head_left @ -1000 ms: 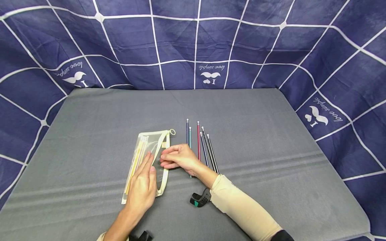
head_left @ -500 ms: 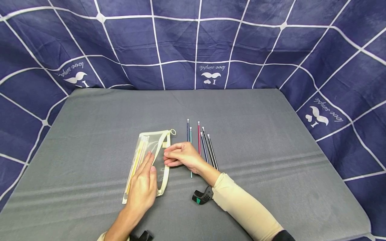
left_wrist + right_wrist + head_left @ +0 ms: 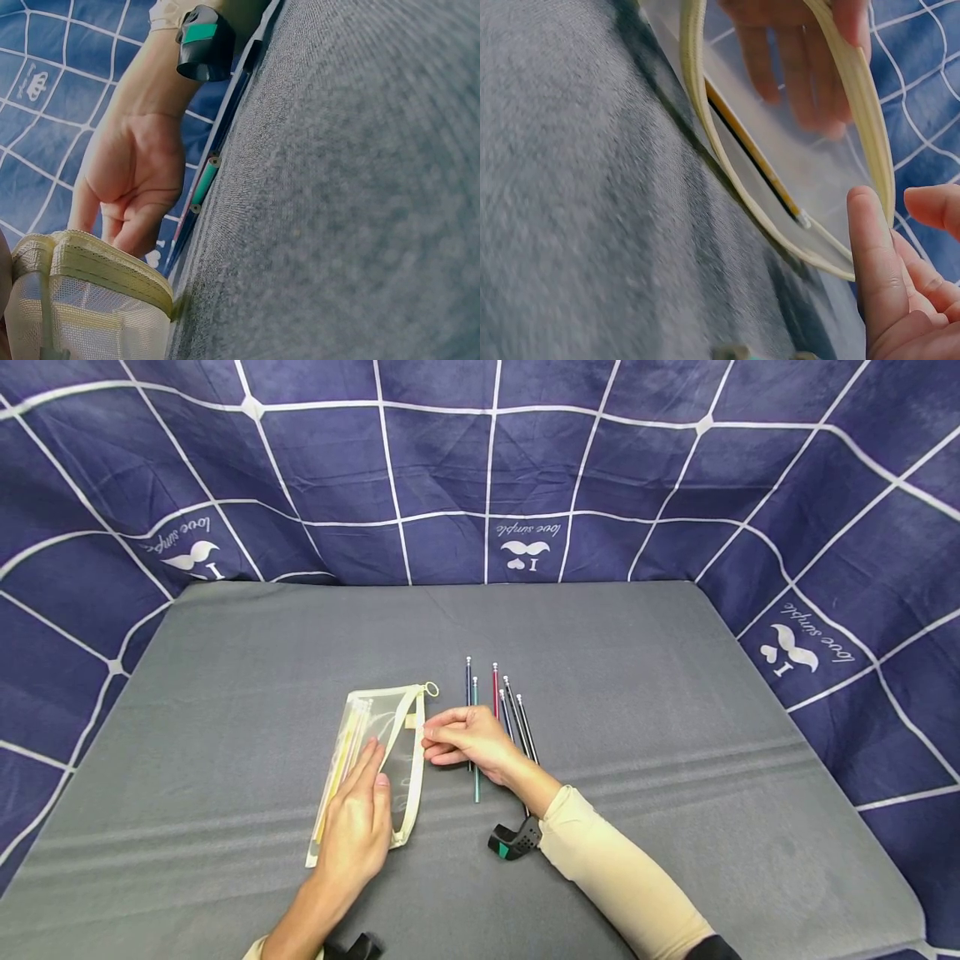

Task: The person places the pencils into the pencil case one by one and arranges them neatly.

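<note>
A clear pencil pouch (image 3: 384, 700) with pale yellow zipper trim lies left of centre, its mouth gaping toward the right. Several pencils (image 3: 349, 735), mostly yellow, show through its clear side. My left hand (image 3: 351, 827) lies over the pouch; in the right wrist view its thumb is on the zipper tape (image 3: 862, 97) and its fingers are behind the clear sheet, pinching that upper layer. Beside the mouth, my right hand (image 3: 476, 742) has thumb and forefinger apart in the right wrist view, nothing between them. It partly covers the loose pencils.
Several loose pencils lie right of the pouch, including a red pencil (image 3: 495, 681), a teal pencil (image 3: 476, 787) and a black pencil (image 3: 525, 722). A grey cloth surface (image 3: 637, 693) spreads around them, backed by a blue checked curtain (image 3: 435, 460).
My right hand has drawn away from the pouch mouth, moving right and slightly up toward the loose pencils. The left hand and the pouch have stayed where they were.
</note>
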